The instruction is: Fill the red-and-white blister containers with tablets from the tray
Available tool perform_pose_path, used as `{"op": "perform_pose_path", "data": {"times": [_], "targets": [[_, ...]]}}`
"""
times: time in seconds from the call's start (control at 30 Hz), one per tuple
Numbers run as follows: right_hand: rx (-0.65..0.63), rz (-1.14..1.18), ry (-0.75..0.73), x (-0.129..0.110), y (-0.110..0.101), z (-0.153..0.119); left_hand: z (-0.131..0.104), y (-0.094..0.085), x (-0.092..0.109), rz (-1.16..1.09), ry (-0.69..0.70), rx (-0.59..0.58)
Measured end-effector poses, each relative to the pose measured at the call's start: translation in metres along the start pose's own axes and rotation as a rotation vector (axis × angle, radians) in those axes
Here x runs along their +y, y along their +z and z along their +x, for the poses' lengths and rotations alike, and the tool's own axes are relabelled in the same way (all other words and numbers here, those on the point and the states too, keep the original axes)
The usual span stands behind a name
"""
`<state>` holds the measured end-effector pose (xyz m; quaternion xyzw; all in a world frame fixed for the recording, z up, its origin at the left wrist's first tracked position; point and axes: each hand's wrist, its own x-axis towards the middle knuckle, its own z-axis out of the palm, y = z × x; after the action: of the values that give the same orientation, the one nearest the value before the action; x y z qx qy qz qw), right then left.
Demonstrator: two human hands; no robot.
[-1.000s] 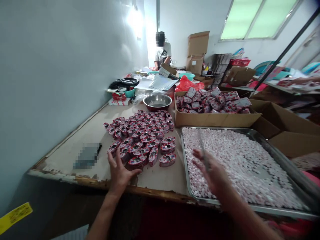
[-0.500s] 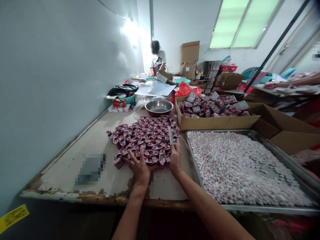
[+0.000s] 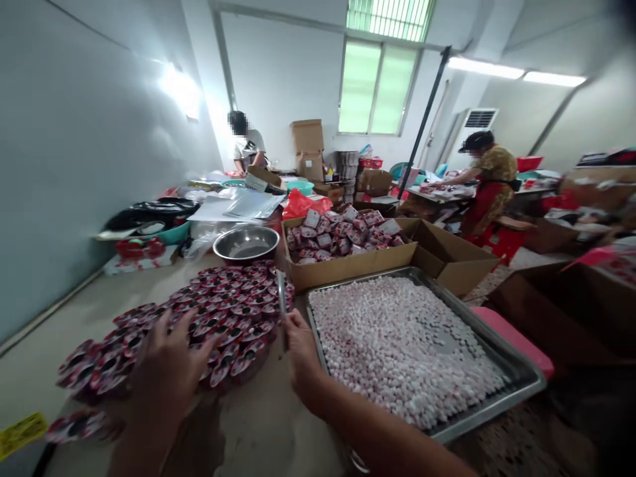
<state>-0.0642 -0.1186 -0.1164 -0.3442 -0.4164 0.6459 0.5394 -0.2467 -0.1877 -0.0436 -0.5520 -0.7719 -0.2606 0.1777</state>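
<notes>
Many small red-and-purple printed packets (image 3: 233, 308) stand packed together on the table, their tops showing dark oval openings. Over their near side is my left hand (image 3: 166, 368), slightly blurred, its fingers spread and nothing in its grasp; whether it touches the packets I cannot tell. My right hand (image 3: 304, 354) grips a narrow flat metal strip (image 3: 282, 295) that stands upright along the right edge of the packets. One packet (image 3: 77, 427) lies apart at the near left. Right beside my right hand is a metal tray (image 3: 534, 377) spread with small white, pinkish pieces (image 3: 392, 338).
Behind the packets sits a steel bowl (image 3: 246, 245). A cardboard box (image 3: 348, 265) full of filled packets stands beyond the tray, with an open box (image 3: 452, 255) to its right. A person (image 3: 250, 149) works at the back, and another (image 3: 491, 175) at the right.
The view has swung to the right, bringing a second person into sight. My left hand has shifted left over the packets. My right hand still holds the metal strip at their right edge.
</notes>
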Motion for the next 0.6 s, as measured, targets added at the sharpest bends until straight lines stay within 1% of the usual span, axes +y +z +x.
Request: {"op": "perform_pose_path", "data": {"times": [0.03,0.07,0.1,0.13,0.2,0.23,0.27,0.3,0.33,0.37,0.4,0.43,0.47,0.5,0.53,0.57,0.6], "targets": [[0.013,0.013,0.047,-0.025,-0.029,-0.006,0.028,0.001,0.029,-0.05,0.1,0.049],[0.026,-0.048,0.051,-0.05,-0.062,-0.01,0.059,0.008,0.062,-0.112,0.2,0.074],[0.04,-0.157,0.027,-0.076,-0.1,-0.013,0.091,0.022,0.098,-0.165,0.287,0.06],[0.055,-0.274,0.017,-0.1,-0.141,-0.014,0.123,0.042,0.135,-0.212,0.374,0.019],[0.095,-0.572,0.045,-0.146,-0.23,-0.014,0.179,0.095,0.211,-0.269,0.602,-0.166],[0.11,-0.76,0.035,-0.168,-0.275,-0.013,0.201,0.125,0.248,-0.28,0.721,-0.231],[0.169,-0.933,0.02,-0.188,-0.318,-0.013,0.218,0.155,0.282,-0.274,0.825,-0.267],[0.226,-1.094,0.033,-0.207,-0.359,-0.014,0.23,0.184,0.313,-0.28,0.903,-0.29],[0.227,-1.224,0.061,-0.225,-0.396,-0.016,0.238,0.21,0.341,-0.285,0.973,-0.308],[0.231,-1.332,0.102,-0.241,-0.427,-0.018,0.243,0.235,0.365,-0.289,1.031,-0.331],[0.227,-1.425,0.15,-0.254,-0.454,-0.02,0.246,0.256,0.385,-0.291,1.078,-0.356],[0.221,-1.496,0.192,-0.265,-0.475,-0.021,0.247,0.274,0.401,-0.281,1.118,-0.379],[0.217,-1.55,0.232,-0.273,-0.49,-0.02,0.248,0.288,0.412,-0.266,1.148,-0.393],[0.21,-1.587,0.262,-0.277,-0.501,-0.017,0.249,0.299,0.419,-0.254,1.169,-0.393],[0.199,-1.605,0.278,-0.277,-0.506,-0.011,0.251,0.306,0.423,-0.248,1.179,-0.376],[0.178,-1.6,0.272,-0.273,-0.507,-0.003,0.254,0.308,0.422,-0.255,1.174,-0.347],[0.176,-1.572,0.245,-0.267,-0.505,0.006,0.257,0.307,0.419,-0.275,1.151,-0.316]]}}
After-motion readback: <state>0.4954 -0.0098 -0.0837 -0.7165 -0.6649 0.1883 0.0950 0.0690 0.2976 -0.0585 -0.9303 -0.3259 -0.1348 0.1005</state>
